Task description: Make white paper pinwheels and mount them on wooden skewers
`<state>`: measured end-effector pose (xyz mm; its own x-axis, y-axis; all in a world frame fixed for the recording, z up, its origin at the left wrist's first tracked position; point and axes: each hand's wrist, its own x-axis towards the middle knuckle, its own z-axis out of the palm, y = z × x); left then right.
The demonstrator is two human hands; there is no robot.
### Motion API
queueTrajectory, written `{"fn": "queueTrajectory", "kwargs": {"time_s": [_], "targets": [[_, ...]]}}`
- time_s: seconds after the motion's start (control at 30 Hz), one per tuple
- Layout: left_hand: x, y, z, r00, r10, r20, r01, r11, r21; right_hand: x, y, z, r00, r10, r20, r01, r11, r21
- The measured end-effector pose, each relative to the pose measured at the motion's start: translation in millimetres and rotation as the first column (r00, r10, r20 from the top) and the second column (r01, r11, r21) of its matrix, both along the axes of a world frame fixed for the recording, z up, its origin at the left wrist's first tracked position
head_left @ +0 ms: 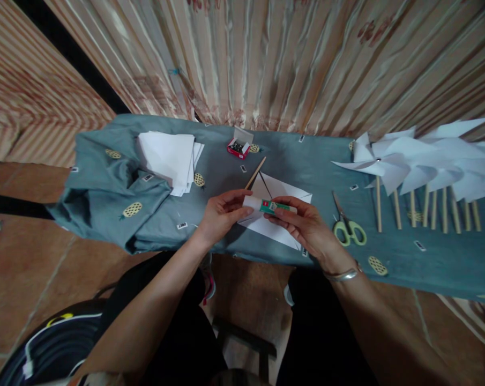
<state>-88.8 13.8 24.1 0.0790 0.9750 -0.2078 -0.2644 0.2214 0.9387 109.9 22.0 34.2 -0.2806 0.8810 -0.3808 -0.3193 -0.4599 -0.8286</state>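
A glue stick (pixel 269 207) with a white end and a green label is held level between my hands. My left hand (pixel 223 215) is closed around its white end, and my right hand (pixel 304 222) pinches the labelled end. Beneath them on the cloth lies a square white paper (pixel 276 231) with diagonal slits running in from its corners. A thin wooden stick (pixel 255 172) reaches up beyond my left fingers; its lower end is hidden by them. Green-handled scissors (pixel 349 229) lie to the right of my right hand.
A stack of white paper (pixel 168 158) sits at left on the blue-green tablecloth (pixel 214 166). An open red box of small dark pins (pixel 238 150) stands at the back. Several white paper pinwheels (pixel 411 161) on wooden sticks overlap at right. A striped curtain (pixel 266 64) hangs behind.
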Motion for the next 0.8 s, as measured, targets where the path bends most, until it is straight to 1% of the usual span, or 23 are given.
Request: {"fn": "queueTrajectory", "kwargs": {"time_s": [0.1,0.23,0.33,0.4,0.43,0.47,0.5,0.53,0.6,0.67,0.7,0.73,0.8], "targets": [[0.3,-1.8,1.4,0.999,-0.027,-0.047,0.028,0.999,0.026,-3.9,-2.8,0.9,0.999,0.031,0.011,-0.031,1.0,-0.001],[2.6,-4.2,7.7,0.995,-0.069,-0.078,0.072,0.997,0.032,-9.6,-8.4,1.4,0.995,0.095,0.018,-0.096,0.995,0.019],[1.2,-3.1,11.9,0.993,-0.075,-0.096,0.079,0.996,0.032,-9.4,-9.2,0.1,0.989,0.138,0.057,-0.143,0.987,0.079],[-4.3,0.2,12.7,0.991,-0.015,-0.13,0.02,0.999,0.04,-2.5,-6.2,-1.2,0.986,0.103,0.134,-0.124,0.979,0.164],[-8.7,2.5,12.2,0.987,0.035,-0.157,-0.028,0.998,0.047,3.7,-3.9,-1.9,0.98,0.061,0.187,-0.102,0.971,0.217],[-14.0,5.1,10.8,0.975,0.11,-0.195,-0.099,0.993,0.069,11.6,-1.5,-2.6,0.97,0.004,0.244,-0.073,0.959,0.274],[-20.2,7.8,8.5,0.951,0.205,-0.232,-0.186,0.977,0.101,20.8,0.7,-3.3,0.946,-0.048,0.32,-0.061,0.944,0.324],[-26.9,10.4,5.3,0.921,0.283,-0.269,-0.256,0.958,0.129,30.8,2.0,-4.0,0.904,-0.106,0.414,-0.067,0.922,0.382],[-41.3,14.3,-3.6,0.853,0.378,-0.36,-0.328,0.925,0.193,50.2,1.3,-5.4,0.757,-0.211,0.618,-0.138,0.874,0.467],[-55.4,16.2,-13.6,0.785,0.389,-0.481,-0.306,0.92,0.244,64.6,-4.4,-6.4,0.624,-0.23,0.747,-0.272,0.832,0.484],[-61.9,16.3,-17.9,0.745,0.379,-0.549,-0.279,0.924,0.261,68.9,-8.8,-6.7,0.583,-0.225,0.78,-0.341,0.804,0.487],[-67.6,16.0,-21.0,0.694,0.368,-0.619,-0.244,0.929,0.279,71.4,-13.6,-6.9,0.556,-0.221,0.801,-0.405,0.769,0.494],[-74.8,13.7,-22.6,0.58,0.343,-0.739,-0.134,0.935,0.328,71.9,-23.4,-7.2,0.525,-0.225,0.821,-0.514,0.685,0.516]]}}
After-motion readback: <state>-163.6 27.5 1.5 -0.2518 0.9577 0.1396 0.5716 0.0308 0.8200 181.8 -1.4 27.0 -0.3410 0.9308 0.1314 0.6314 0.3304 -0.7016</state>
